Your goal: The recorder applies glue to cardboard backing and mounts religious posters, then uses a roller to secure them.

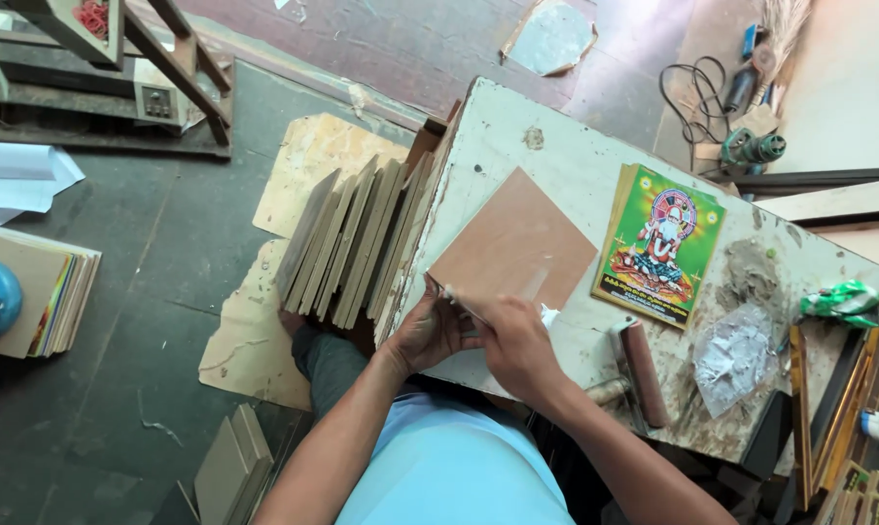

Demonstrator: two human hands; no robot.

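Left of the brown board (pixel 513 243), a row of similar boards (pixel 352 243) leans on edge against the worktop (pixel 556 146). Your left hand (pixel 430 331) pinches the board's near corner; your right hand (pixel 512 345) is clenched around a thin white tool at that same edge. The board looks stiff, light and flat, so grip it by the edges. Right of it lies a stack of green and yellow picture prints (pixel 659 243).

hands (pixel 478 335) hide brown board (pixel 512 243) corner
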